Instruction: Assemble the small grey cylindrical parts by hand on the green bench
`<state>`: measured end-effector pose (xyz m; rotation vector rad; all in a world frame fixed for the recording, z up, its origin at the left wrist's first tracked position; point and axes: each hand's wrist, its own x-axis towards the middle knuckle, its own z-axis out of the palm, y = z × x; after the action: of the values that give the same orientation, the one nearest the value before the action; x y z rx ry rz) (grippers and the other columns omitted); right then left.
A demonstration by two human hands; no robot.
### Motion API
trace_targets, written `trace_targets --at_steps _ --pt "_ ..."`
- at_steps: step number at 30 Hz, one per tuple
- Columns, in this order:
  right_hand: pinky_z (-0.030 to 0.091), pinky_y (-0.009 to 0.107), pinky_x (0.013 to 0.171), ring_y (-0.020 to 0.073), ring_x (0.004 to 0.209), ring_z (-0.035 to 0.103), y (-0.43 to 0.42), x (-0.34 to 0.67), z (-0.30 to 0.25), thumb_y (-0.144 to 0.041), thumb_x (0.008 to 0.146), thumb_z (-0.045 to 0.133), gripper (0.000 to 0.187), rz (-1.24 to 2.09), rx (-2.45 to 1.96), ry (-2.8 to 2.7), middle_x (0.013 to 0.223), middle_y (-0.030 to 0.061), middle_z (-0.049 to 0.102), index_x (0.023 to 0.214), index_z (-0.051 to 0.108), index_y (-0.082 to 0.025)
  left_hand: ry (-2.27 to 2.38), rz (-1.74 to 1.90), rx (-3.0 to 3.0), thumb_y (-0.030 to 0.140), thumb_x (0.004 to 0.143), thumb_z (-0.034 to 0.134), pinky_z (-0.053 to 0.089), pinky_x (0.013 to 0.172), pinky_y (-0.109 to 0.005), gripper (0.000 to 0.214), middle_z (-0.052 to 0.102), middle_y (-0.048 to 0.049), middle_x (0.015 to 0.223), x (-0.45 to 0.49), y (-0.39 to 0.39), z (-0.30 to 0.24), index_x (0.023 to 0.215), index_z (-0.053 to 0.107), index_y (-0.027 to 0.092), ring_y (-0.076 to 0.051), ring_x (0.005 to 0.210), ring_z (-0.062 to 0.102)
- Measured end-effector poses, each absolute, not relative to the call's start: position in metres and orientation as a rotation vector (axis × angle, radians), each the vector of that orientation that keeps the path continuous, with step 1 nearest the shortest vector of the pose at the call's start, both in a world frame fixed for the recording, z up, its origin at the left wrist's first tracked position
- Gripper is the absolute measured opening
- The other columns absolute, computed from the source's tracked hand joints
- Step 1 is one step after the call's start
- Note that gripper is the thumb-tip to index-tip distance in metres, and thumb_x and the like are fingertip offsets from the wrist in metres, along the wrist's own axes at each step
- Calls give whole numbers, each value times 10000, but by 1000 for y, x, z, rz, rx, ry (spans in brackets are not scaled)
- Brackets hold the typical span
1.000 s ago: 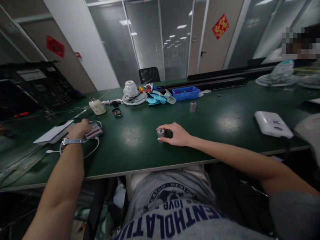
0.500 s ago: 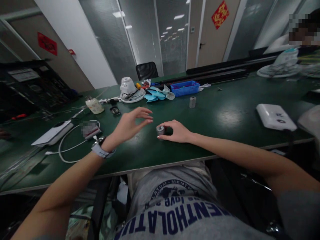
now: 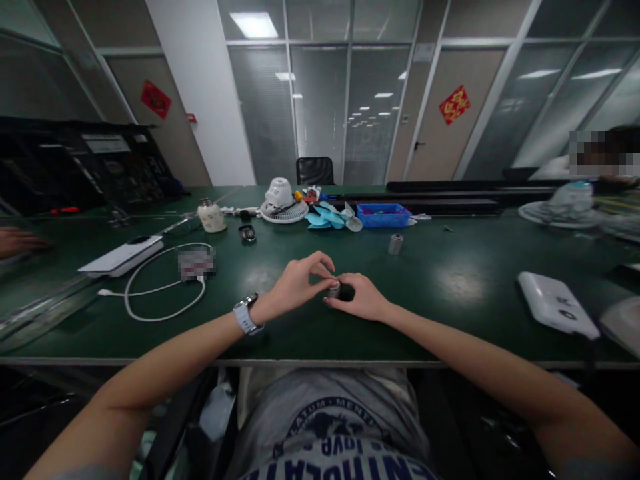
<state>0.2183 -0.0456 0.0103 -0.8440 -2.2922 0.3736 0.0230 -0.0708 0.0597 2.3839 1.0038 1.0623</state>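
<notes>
A small silver metal cylinder [image 3: 334,289] stands on the dark green table [image 3: 450,313] in front of me. My right hand [image 3: 361,298] wraps round it from the right, thumb and fingers closed on its side. My left hand [image 3: 298,283], with a grey watch on the wrist, has come in from the left, and its fingertips pinch the cylinder's top. Both hands touch the same piece.
A second metal cylinder [image 3: 395,244] stands further back. Behind it are a blue tray [image 3: 384,215], light blue fan blades [image 3: 330,218], a white fan grille with motor [image 3: 283,201] and a small bottle [image 3: 211,217]. A white cable [image 3: 150,293] and flat white device [image 3: 123,256] lie left; another white device [image 3: 557,303] lies right.
My left hand left the item by the cable at the left, crossed the table to the right and closed on the cylinder that my right hand kept holding. The camera tilted up.
</notes>
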Motion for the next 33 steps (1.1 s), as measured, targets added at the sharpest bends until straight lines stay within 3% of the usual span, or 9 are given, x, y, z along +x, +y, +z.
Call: trace_targets --at_steps 7,14,21,27,33 --pt "441 351 839 207 870 639 -43 232 18 -439 722 730 311 315 -946 -2282 927 49 710 905 685 -192 1034 1202 2194 416 766 699 513 793 -320 362 762 -55 875 7 -63 54 920 438 217 -216 867 718" --pt "459 338 816 200 869 637 -43 240 22 -487 740 708 351 405 -978 -2325 939 51 707 925 691 -189 1006 871 2308 363 772 685 491 795 -308 353 763 -18 856 -1 -56 34 1037 493 232 -207 858 717" --pt "471 343 830 200 901 631 -44 242 24 -529 736 703 422 529 -973 -2337 981 43 699 1005 683 -204 1010 874 2166 405 750 700 493 813 -319 426 760 -39 907 2 -53 25 1092 516 230 -210 875 708" --pt "495 334 831 193 917 647 -46 240 24 -478 721 732 439 760 -936 -2235 1006 41 711 1060 688 -202 1142 1116 1881 519 870 502 505 763 -324 354 732 -73 915 5 -46 18 1013 560 200 -197 832 683" --pt "510 356 833 214 875 668 -26 272 41 -506 674 754 452 839 -1019 -2094 951 57 737 984 735 -176 1200 1099 1801 592 868 438 482 664 -292 441 695 -48 786 4 -33 5 901 595 182 -170 685 620"
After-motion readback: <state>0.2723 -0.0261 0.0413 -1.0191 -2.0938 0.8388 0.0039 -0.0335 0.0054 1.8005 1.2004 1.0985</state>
